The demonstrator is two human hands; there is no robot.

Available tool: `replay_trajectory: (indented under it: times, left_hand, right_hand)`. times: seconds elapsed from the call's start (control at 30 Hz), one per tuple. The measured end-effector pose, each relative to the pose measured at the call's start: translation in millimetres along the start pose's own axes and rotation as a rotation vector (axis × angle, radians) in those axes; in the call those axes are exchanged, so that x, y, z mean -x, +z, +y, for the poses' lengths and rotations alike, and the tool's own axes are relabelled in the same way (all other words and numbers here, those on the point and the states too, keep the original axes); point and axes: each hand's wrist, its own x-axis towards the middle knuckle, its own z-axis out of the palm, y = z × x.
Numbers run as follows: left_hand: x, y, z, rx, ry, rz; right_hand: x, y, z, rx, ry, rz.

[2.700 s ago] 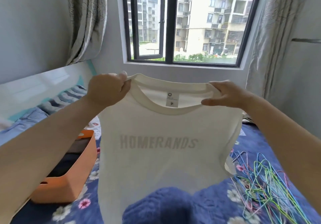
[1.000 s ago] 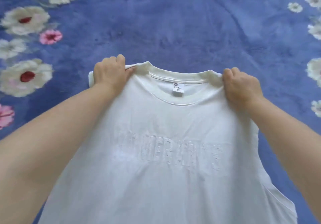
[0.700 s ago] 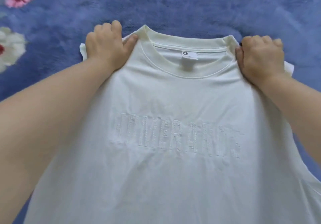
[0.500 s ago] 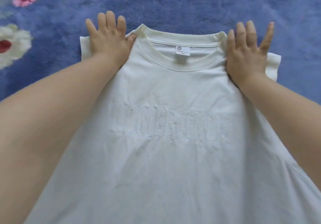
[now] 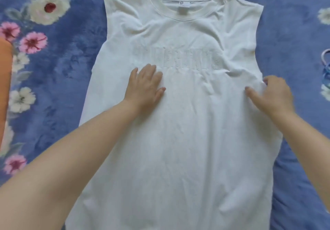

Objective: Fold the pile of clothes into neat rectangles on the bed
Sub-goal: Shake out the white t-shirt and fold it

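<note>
A white sleeveless shirt (image 5: 178, 131) with raised lettering across the chest lies face up on the blue flowered bedspread (image 5: 59, 72), its collar away from me. My left hand (image 5: 145, 86) rests flat on the shirt just below the lettering, fingers straight. My right hand (image 5: 269, 94) sits at the shirt's right side edge below the armhole, with its fingers curled over a bunched fold of the fabric. Wrinkles run from that fold toward the collar.
An orange box (image 5: 4, 79) shows at the left edge of the view. Coloured wire hangers (image 5: 325, 69) poke in at the right edge. The bedspread extends on both sides of the shirt.
Both hands left the shoulders and slid down toward me to the shirt's middle. The right hand went from flat with spread fingers to curled at the side edge. The shirt now lies spread on the bed.
</note>
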Motion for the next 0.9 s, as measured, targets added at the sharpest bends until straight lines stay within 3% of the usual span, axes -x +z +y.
replay_trajectory:
  times: [0.17,0.37,0.5,0.63,0.77,0.9]
  left_hand:
    - [67.3,27.9,29.0,0.077,0.014,-0.033]
    - [107.2,40.1,40.0,0.067,0.038,-0.084]
    - [123.6,49.0,35.5,0.060,0.091,-0.080]
    - [163.6,63.5,33.1,-0.004,0.215,-0.071]
    - [216.8,86.3,26.4,-0.041,0.353,-0.034]
    - [264.0,106.3,15.8,-0.123,0.469,0.011]
  right_hand:
    - [32.7,-30.5,30.5,-0.215,0.087,-0.112]
    - [5.5,-33.6,44.0,0.021,-0.059,-0.017]
    - [43.6,-1.6,48.7,-0.034,-0.131,0.020]
    - [135.3,37.9,65.5,0.078,-0.467,0.145]
    - [249.0,73.2,96.2,0.162,-0.834,-0.087]
    - [306.9,86.2,111.5,0.328,-0.955,-0.180]
